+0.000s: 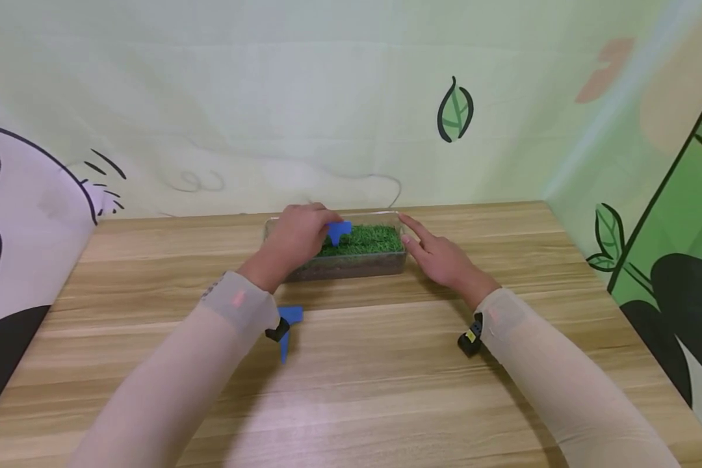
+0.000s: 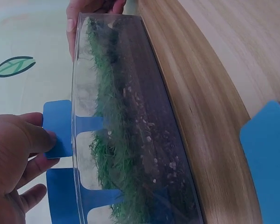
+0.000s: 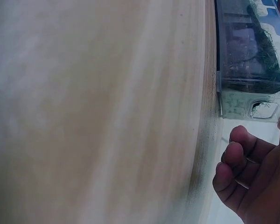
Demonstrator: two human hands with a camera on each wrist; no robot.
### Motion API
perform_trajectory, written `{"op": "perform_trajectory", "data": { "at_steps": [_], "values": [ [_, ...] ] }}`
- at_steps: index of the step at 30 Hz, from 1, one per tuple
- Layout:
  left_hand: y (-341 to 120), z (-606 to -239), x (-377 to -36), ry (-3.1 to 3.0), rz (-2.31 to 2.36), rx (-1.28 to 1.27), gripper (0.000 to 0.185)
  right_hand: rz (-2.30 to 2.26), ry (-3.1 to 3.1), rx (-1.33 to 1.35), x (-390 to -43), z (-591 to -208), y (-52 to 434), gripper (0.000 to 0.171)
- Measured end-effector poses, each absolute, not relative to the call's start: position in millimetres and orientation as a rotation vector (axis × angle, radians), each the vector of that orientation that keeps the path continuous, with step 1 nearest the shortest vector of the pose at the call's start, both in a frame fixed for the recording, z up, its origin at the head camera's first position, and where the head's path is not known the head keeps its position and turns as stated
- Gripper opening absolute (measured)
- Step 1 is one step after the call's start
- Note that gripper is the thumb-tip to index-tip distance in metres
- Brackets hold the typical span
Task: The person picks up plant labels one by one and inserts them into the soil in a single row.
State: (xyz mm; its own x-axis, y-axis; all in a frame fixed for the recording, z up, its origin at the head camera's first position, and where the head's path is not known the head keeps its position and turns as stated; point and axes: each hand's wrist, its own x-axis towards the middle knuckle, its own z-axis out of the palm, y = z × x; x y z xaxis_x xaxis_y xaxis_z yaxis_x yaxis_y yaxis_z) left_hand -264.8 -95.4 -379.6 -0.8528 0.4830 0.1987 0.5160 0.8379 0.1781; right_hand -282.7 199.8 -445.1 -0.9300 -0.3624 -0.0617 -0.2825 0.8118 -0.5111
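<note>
A clear plastic box [image 1: 351,266] of dark soil topped with green grass [image 1: 377,239] stands near the wall. My left hand [image 1: 295,237] reaches over its left part and pinches the wide head of a blue T-shaped plant label [image 2: 58,128] between thumb and fingers. The label's narrow stem points down into the grass. Beside it, a second blue plant label [image 2: 63,196] stands in the box. At the box's right end, my right hand [image 1: 439,257] touches the rim with index finger and thumb; its other fingers are loosely bent in the right wrist view.
Another blue plant label [image 1: 291,315] lies on the wooden table [image 1: 374,370], partly hidden by the left wrist camera. A printed cloth wall [image 1: 339,117] rises behind the box. An oval handle opening [image 3: 265,109] shows in the box's end.
</note>
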Motion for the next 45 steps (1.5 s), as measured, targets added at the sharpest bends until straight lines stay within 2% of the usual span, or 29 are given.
{"op": "perform_trajectory", "data": {
  "at_steps": [21, 36, 45],
  "values": [
    [-106.4, -380.3, -258.2, -2.877, -0.386, -0.73, 0.035, -0.753, 2.843, -0.524, -281.4, -444.0, 199.8, 0.057],
    [-119.5, -375.3, -241.1, -2.716, -0.476, -0.842, 0.027, -0.76, 2.837, -0.519, -281.5, -443.7, 199.2, 0.057],
    [-126.5, -380.4, -218.3, -2.578, -0.411, -0.962, 0.022, -0.757, 2.843, -0.521, -281.4, -444.6, 199.4, 0.058]
  ]
}}
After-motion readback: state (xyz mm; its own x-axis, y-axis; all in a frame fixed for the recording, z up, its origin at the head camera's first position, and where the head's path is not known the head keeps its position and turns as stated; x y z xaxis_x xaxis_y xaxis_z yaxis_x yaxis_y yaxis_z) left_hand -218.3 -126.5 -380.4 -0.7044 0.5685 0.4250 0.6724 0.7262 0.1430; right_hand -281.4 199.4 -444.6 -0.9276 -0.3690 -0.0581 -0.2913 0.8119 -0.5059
